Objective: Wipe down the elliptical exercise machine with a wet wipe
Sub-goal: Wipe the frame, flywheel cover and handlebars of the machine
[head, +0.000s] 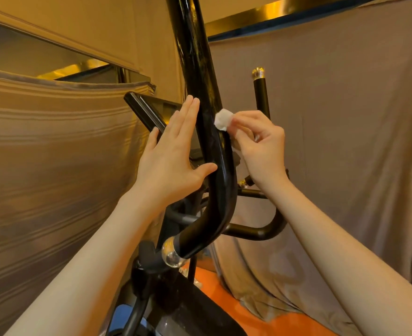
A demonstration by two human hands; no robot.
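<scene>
Head view gives me draped grey-brown cloth point(333, 122) across most of the background, with a striped sheet point(50, 146) filling the left side of the frame. Against it I see the elliptical machine point(166, 297), its black frame rising from the bottom centre. Its glossy black handlebar point(201, 76) runs from the top centre down through the middle, curving at the lower centre into a chrome end cap point(172, 254). A second black bar with its own chrome cap point(258, 73) stands upright just right of centre, and the dark console panel point(144, 112) tilts at centre left, behind my left hand point(173, 154).

That left hand is spread flat, fingers straight and together against the left side of the handlebar, thumb touching the bar lower down. My right hand point(260, 144), right of centre, pinches the white wet wipe point(223, 120) between thumb and fingertips, holding the bunched wipe against the right edge of the handlebar at mid-frame. An orange patch of floor covering point(248, 309) shows at the bottom, right of the machine's base.
</scene>
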